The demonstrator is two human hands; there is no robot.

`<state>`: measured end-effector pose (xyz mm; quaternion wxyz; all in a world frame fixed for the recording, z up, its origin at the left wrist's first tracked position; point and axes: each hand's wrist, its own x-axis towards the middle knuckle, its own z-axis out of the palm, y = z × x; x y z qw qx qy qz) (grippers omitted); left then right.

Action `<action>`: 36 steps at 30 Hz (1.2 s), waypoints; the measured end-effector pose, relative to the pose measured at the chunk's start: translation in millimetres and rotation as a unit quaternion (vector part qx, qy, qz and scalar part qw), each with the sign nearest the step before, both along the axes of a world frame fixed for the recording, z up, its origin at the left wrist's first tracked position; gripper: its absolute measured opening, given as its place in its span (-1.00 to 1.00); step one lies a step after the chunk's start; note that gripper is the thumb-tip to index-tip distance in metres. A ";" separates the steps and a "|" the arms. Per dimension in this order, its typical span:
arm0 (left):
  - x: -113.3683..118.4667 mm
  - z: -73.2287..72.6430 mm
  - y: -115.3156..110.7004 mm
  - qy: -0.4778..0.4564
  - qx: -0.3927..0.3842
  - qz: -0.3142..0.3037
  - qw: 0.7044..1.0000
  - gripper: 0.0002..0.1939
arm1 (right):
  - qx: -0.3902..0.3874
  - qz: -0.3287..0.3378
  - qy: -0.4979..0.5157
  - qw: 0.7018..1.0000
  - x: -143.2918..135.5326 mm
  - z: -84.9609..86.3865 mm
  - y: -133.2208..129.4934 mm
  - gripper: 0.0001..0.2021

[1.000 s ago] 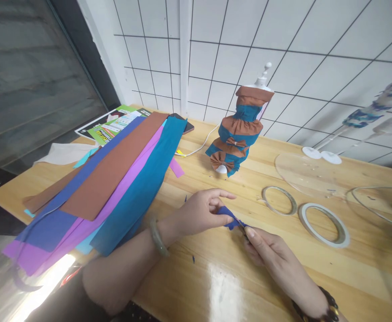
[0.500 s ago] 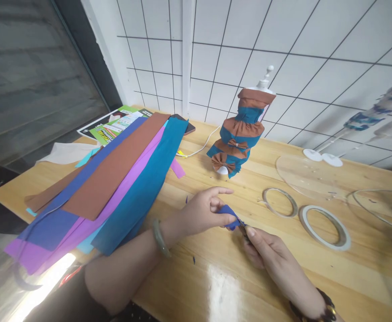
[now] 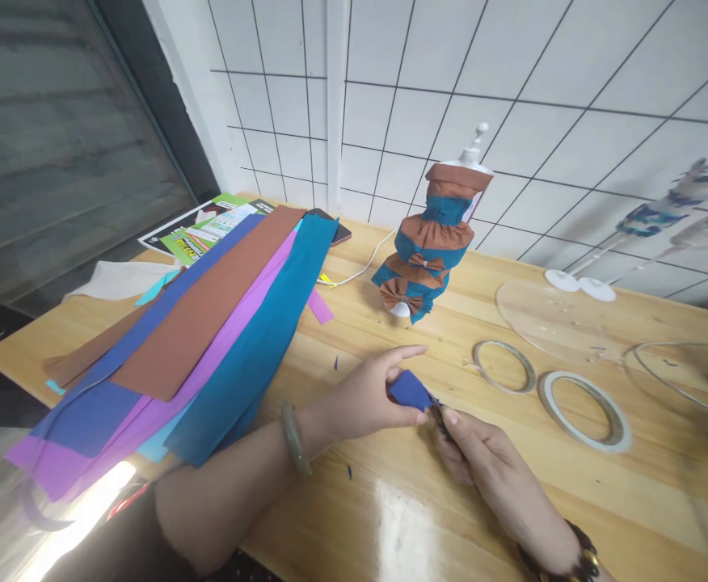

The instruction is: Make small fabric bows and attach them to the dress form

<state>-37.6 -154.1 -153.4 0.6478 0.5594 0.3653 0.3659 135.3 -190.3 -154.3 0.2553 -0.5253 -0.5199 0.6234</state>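
My left hand (image 3: 363, 394) holds a small piece of blue crepe paper (image 3: 410, 391) between thumb and curled fingers, its index finger stretched out above. In my right hand (image 3: 492, 457) is a small dark pair of scissors (image 3: 440, 420), the handles mostly hidden by the fingers. Its blades touch the right end of the blue paper. Just behind my hands stands a small white dress form (image 3: 474, 152) wearing a brown and teal ruffled dress (image 3: 436, 234) with brown bows. Tiny blue scraps (image 3: 349, 472) lie on the table near my left wrist.
Long brown, blue, purple and teal strips (image 3: 208, 303) cover the table's left side, with leaflets (image 3: 200, 230) and a phone (image 3: 339, 233) behind. Two tape rolls (image 3: 619, 432) and a clear round sheet (image 3: 529, 311) lie right. White-based stands (image 3: 563, 280) lean by the tiled wall.
The blue paper has turned in my left hand, showing more of its flat face. My left thumb has dropped slightly and the fingers have shifted. The scissors stay at its right end.
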 end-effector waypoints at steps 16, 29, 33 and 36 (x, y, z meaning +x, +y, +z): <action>1.9 -4.0 3.7 -0.056 -0.060 0.036 0.996 -0.23 | 0.013 -0.020 -0.007 1.000 1.1 -0.9 0.1 -0.56; 2.1 -5.0 1.6 -0.037 -0.040 0.015 0.998 -0.28 | 0.022 0.000 -0.007 1.000 -1.1 3.1 -1.2 -0.57; 2.0 -5.2 1.8 -0.032 -0.038 0.015 0.999 -0.28 | 0.023 0.001 -0.004 1.000 -0.3 0.9 -1.9 -0.57; 1.9 -5.3 2.1 -0.030 -0.041 0.016 0.999 -0.28 | 0.023 -0.003 -0.010 1.000 0.0 0.0 -1.6 -0.57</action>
